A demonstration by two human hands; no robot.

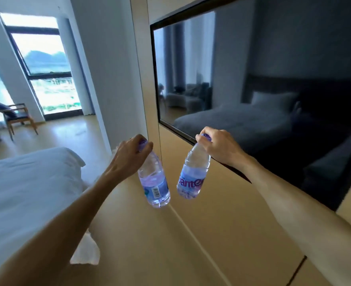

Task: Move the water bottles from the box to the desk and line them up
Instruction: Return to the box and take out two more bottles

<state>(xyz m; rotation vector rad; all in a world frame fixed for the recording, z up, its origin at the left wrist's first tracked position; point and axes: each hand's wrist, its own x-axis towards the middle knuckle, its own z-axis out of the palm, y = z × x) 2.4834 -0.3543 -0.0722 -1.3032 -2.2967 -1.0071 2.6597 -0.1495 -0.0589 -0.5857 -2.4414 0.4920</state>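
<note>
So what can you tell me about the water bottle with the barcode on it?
The barcode water bottle is clear plastic with a purple cap and a bluish-purple label. It seems full and hangs tilted in the air. The left hand grips it by the cap. It sits close beside the other bottle without touching it.

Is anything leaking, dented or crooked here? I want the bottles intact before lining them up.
No leak or damage shows. Both caps are on. The left hand and right hand hold the left bottle and right bottle by the neck, hanging tilted, bases toward each other.
</note>
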